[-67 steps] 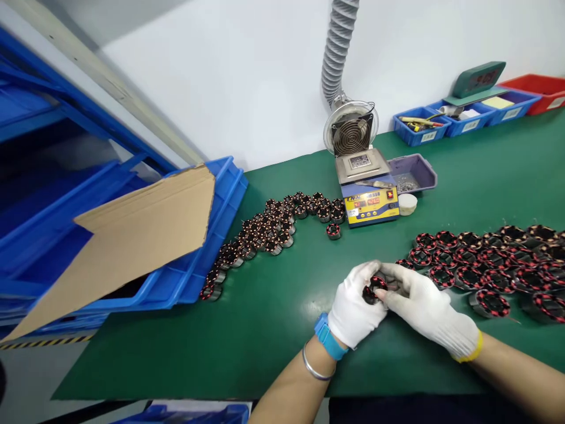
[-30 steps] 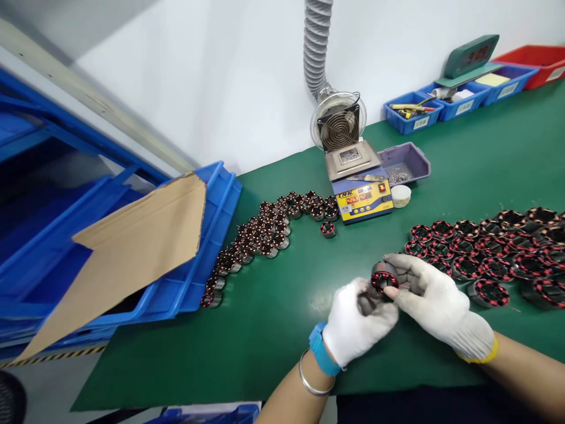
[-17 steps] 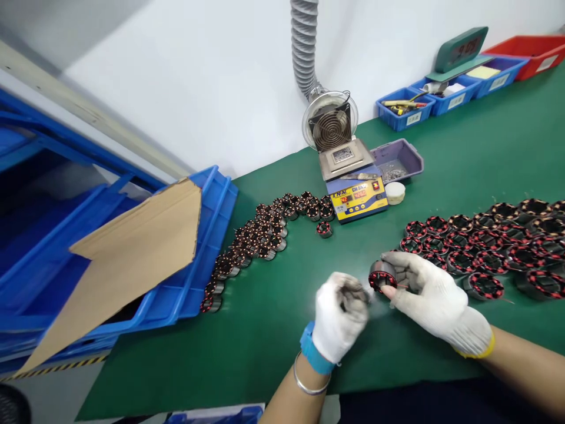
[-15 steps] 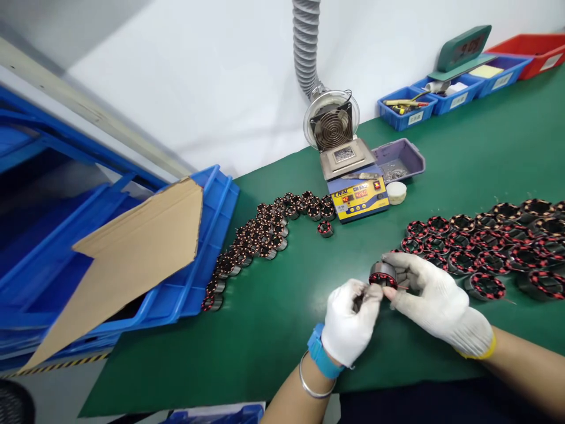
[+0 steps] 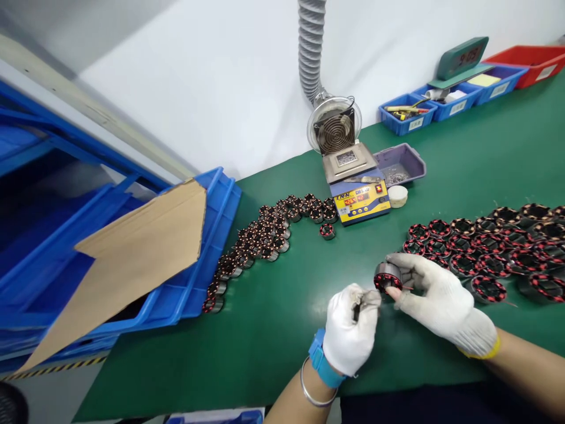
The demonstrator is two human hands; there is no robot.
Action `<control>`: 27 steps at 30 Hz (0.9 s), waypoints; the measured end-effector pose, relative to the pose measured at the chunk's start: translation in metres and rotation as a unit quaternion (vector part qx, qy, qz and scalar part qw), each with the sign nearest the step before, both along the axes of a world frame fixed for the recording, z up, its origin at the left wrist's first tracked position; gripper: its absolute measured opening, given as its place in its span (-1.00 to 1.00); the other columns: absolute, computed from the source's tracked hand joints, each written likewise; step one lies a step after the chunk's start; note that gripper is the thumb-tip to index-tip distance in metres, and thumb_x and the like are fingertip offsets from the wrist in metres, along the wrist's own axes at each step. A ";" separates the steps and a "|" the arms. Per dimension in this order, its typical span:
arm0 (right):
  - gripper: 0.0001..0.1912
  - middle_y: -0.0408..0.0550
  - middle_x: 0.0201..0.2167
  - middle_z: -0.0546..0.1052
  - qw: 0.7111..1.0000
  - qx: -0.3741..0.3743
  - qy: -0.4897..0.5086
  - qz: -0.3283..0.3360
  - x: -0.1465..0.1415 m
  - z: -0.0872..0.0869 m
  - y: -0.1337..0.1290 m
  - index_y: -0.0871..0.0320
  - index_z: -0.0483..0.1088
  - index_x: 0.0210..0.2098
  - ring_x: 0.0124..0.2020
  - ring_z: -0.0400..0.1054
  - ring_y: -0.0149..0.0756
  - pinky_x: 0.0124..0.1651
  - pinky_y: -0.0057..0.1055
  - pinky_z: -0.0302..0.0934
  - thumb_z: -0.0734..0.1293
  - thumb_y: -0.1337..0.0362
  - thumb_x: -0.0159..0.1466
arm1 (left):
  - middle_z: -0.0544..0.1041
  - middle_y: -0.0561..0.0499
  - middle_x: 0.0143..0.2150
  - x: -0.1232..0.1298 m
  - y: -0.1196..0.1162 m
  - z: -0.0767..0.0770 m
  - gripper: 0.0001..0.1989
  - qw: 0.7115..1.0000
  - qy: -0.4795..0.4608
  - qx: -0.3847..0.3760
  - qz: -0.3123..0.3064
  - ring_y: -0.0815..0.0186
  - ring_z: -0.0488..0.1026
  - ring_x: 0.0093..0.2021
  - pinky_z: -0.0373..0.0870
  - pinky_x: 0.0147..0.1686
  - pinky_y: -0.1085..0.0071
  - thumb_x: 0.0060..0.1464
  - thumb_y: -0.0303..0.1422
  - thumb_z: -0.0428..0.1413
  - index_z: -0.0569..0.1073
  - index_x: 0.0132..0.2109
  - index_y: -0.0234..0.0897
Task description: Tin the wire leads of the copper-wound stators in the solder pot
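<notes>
Between the thumb and fingers of my gloved right hand (image 5: pixel 435 297) is a motor stator (image 5: pixel 388 277), a short steel ring with red-and-black windings, tilted so its wound end faces me. A thin red lead sticks out beside the right thumb. My left hand (image 5: pixel 353 324), also gloved, is just left of the stator and apart from it. Its thumb and fingertips are pinched together; whatever they hold is too small to make out. Rows of red-wound stators (image 5: pixel 488 288) stand to the right. One lone stator (image 5: pixel 327 231) sits in front of the solder pot (image 5: pixel 359 200).
Copper-topped stators (image 5: pixel 260 235) form a curved band on the green table (image 5: pixel 273 335). A purple tray (image 5: pixel 401 162) and a round white pad (image 5: pixel 398 196) adjoin the solder pot, under an extraction hose (image 5: pixel 311 47). Blue crates (image 5: pixel 220 200) with cardboard (image 5: pixel 150 235) stand left; small bins (image 5: pixel 408 119) line the back.
My left hand has drawn back from the stator, leaving a gap. The right hand still holds it, at nearly the same spot. The view has shifted slightly.
</notes>
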State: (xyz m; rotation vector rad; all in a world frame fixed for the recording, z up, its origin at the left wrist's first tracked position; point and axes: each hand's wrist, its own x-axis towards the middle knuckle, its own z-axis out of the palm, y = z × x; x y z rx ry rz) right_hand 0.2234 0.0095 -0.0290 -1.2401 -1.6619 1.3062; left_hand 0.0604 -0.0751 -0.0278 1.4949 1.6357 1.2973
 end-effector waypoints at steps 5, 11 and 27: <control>-0.46 0.08 -0.19 0.64 1.000 0.010 0.002 -0.022 0.004 0.016 0.022 0.19 0.47 0.08 -0.30 0.57 -0.20 -0.29 -0.34 0.52 0.45 0.15 0.12 | 0.44 0.00 -0.45 -0.003 -0.008 -0.006 -0.73 0.998 -0.038 0.047 -0.006 0.29 0.42 -0.46 0.39 -0.40 0.35 0.35 -0.24 -0.01 0.38 -0.33 -0.21; -0.41 0.07 -0.06 0.62 0.970 0.211 -0.123 -0.018 -0.019 0.071 0.126 0.20 0.49 0.16 -0.13 0.55 -0.14 0.00 -0.22 0.47 0.46 0.12 0.18 | 0.54 -0.02 -0.40 0.002 0.008 -0.014 -0.87 0.996 0.051 0.067 0.004 0.27 0.50 -0.42 0.42 -0.37 0.35 0.25 -0.30 0.08 0.45 -0.26 -0.22; -0.44 0.33 0.13 0.46 0.829 0.285 -0.481 0.030 -0.128 0.138 0.272 0.21 0.38 0.22 0.12 0.37 0.13 0.14 0.06 0.22 0.32 0.08 0.30 | 0.63 -0.10 -0.33 -0.011 0.032 -0.027 -0.65 0.973 0.221 0.063 0.008 0.05 0.63 -0.33 0.59 -0.31 0.13 0.21 -0.19 0.09 0.53 0.01 -0.32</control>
